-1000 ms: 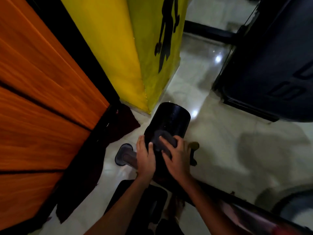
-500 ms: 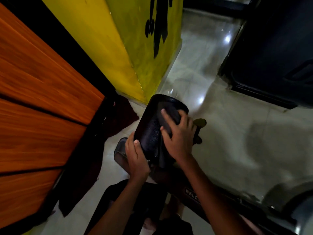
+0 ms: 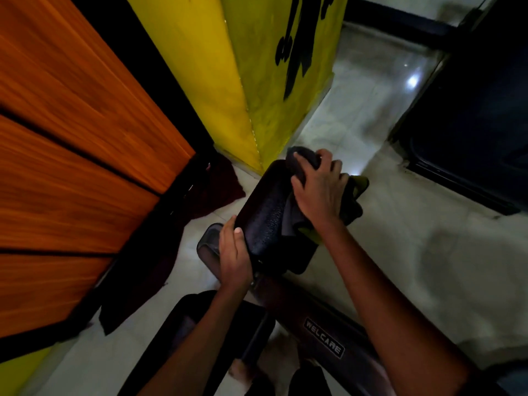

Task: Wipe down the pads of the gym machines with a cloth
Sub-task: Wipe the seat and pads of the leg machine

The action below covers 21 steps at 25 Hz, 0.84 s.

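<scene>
Two hands work one black pad [image 3: 265,215], whose long axis runs away from the person, tilted up toward the yellow pillar [image 3: 228,81]. Right hand [image 3: 320,190] lies on the pad's far right, fingers curled round a dark cloth [image 3: 303,161], unwiped surface toward the near end. Left hand [image 3: 233,252] grips the near-left edge, thumb on top, steadying it above the floor [image 3: 400,252].

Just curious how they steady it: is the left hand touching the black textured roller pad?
Touching. The head view shows the left hand gripping the near end of the black textured roller pad, thumb on it.
</scene>
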Tool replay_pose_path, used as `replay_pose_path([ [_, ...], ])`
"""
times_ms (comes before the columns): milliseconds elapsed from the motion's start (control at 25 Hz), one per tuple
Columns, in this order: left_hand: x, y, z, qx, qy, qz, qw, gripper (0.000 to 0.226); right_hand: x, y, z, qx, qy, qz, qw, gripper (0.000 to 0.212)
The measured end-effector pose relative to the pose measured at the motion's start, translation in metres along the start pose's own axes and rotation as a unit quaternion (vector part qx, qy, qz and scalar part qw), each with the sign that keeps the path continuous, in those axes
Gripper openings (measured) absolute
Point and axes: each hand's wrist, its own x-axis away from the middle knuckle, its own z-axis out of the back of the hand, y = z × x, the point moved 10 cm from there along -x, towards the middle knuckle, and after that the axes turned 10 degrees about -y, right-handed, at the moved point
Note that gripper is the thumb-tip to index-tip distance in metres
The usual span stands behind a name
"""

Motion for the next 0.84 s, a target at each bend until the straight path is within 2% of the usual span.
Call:
replay_pose_path([
  [80,0.001,0.001,0.0,0.013,-0.001,0.0,1.0,0.055,0.009,-0.022,0.0,0.03,0.015,0.054,0.998,0.051],
  [160,0.0,0.001,0.0,0.011,-0.006,0.0,1.0,0.054,0.04,-0.05,-0.009,0.066,0.032,0.175,0.982,0.054],
  [240,-0.001,-0.002,0.0,-0.033,-0.018,0.011,0.999,0.059,0.055,-0.057,-0.016,0.104,0.019,0.268,0.958,0.049],
  [280,0.0,-0.003,0.0,-0.065,-0.03,0.016,0.997,0.065,0.044,-0.052,-0.011,0.1,0.015,0.272,0.957,0.044],
  [400,0.011,-0.003,-0.008,-0.139,-0.111,-0.009,0.984,0.094,0.008,-0.025,0.006,-0.023,0.018,0.139,0.99,0.038],
  [440,0.014,-0.003,-0.009,-0.15,-0.135,-0.01,0.979,0.103,0.012,-0.027,0.004,-0.035,0.025,0.127,0.991,0.037],
  [520,0.016,0.001,-0.008,-0.173,-0.153,-0.013,0.973,0.112,0.034,-0.047,-0.005,0.01,0.032,0.214,0.976,0.039],
  [600,0.016,0.009,-0.004,-0.212,-0.132,-0.028,0.968,0.117,0.048,-0.053,-0.011,0.085,0.007,0.308,0.948,0.047],
  [640,0.018,0.014,-0.003,-0.236,-0.117,-0.038,0.964,0.118,0.041,-0.046,-0.008,0.113,-0.002,0.3,0.947,0.05],
  [760,0.027,0.023,-0.007,-0.284,-0.085,-0.042,0.954,0.115,0.024,-0.016,-0.001,0.089,0.0,0.12,0.989,0.054],
  [800,0.03,0.025,-0.008,-0.29,-0.075,-0.043,0.953,0.112,0.031,-0.018,-0.004,0.075,0.006,0.09,0.993,0.055],
  [840,0.032,0.028,-0.01,-0.295,-0.065,-0.048,0.952,0.11,0.041,-0.027,-0.009,0.069,0.008,0.102,0.992,0.055],
])
